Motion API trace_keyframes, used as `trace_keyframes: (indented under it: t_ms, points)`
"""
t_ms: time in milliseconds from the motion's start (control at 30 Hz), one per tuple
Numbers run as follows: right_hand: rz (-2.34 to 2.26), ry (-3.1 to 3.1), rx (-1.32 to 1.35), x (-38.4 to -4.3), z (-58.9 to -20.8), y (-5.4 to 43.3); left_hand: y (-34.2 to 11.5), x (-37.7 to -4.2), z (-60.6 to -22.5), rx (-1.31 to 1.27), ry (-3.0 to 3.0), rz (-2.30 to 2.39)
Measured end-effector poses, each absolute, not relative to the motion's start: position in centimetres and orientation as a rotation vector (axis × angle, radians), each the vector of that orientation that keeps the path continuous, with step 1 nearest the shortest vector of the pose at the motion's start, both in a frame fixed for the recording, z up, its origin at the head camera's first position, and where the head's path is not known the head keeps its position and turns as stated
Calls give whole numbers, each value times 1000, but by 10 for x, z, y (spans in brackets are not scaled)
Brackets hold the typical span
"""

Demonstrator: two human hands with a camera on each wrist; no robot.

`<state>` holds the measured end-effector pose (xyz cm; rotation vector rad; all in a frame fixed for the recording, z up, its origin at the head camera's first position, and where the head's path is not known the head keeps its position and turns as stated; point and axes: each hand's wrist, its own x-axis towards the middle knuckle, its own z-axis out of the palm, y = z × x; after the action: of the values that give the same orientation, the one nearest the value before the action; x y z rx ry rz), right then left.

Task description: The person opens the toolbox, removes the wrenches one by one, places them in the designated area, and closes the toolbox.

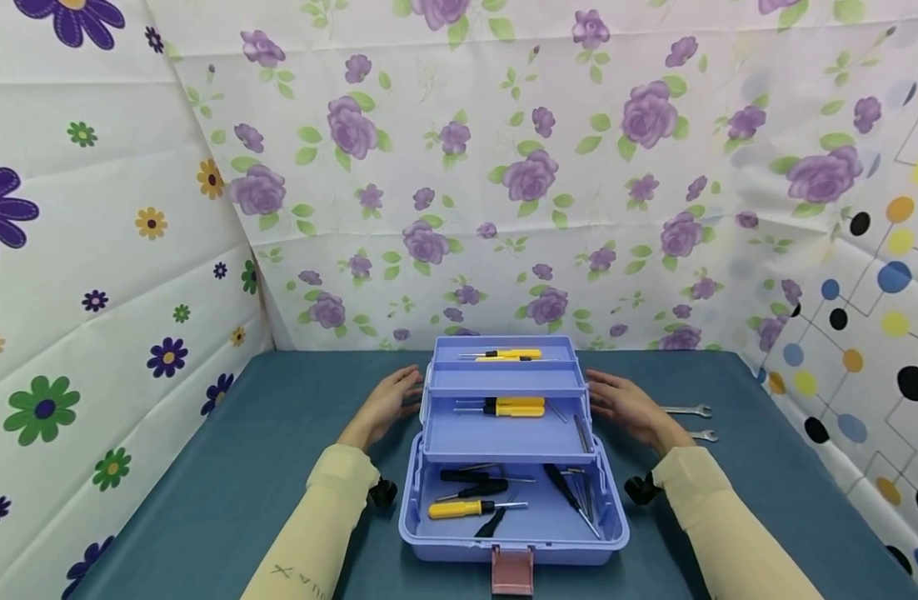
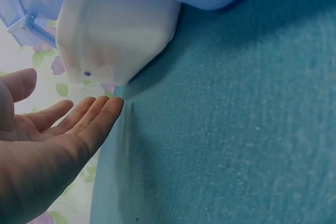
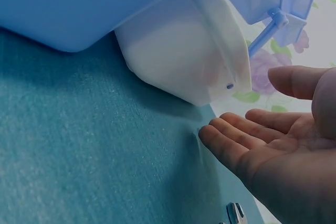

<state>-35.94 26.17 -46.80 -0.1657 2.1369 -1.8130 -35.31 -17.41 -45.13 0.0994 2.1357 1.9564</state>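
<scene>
A periwinkle-blue toolbox (image 1: 435,552) stands unfolded, its upper tray (image 1: 504,379) and middle tray (image 1: 459,439) raised above the base. Yellow-handled screwdrivers (image 1: 521,407) lie in both trays. In the base are a yellow-and-black screwdriver (image 1: 459,509), a black-handled screwdriver (image 1: 562,487) and other small tools. Behind, the whitish lid (image 2: 115,30) hangs back toward the table. My left hand (image 1: 387,407) is at the box's left side, fingers extended, holding nothing. Mirroring it on the right, my right hand (image 1: 630,407) has its fingers extended beside the lid. Both wrist views show the fingertips apart from the lid.
Two metal wrenches (image 1: 690,410) lie on the table to the right, partly hidden by the right hand and forearm. A pink latch (image 1: 512,571) hangs at the toolbox front. The dark teal tablecloth (image 1: 227,467) reaches floral curtains (image 1: 429,208) at the back and sides.
</scene>
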Motion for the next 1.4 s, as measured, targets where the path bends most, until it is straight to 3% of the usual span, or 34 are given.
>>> trace_keyframes:
  t_ms: [733,1400]
  points:
    - [-1878,2097,-229,-365,-488,256,-165,-360,-465,95,2064,1979]
    - [-1909,2127,-228,-365,-480,250,-165,-358,-464,125,2147,1948]
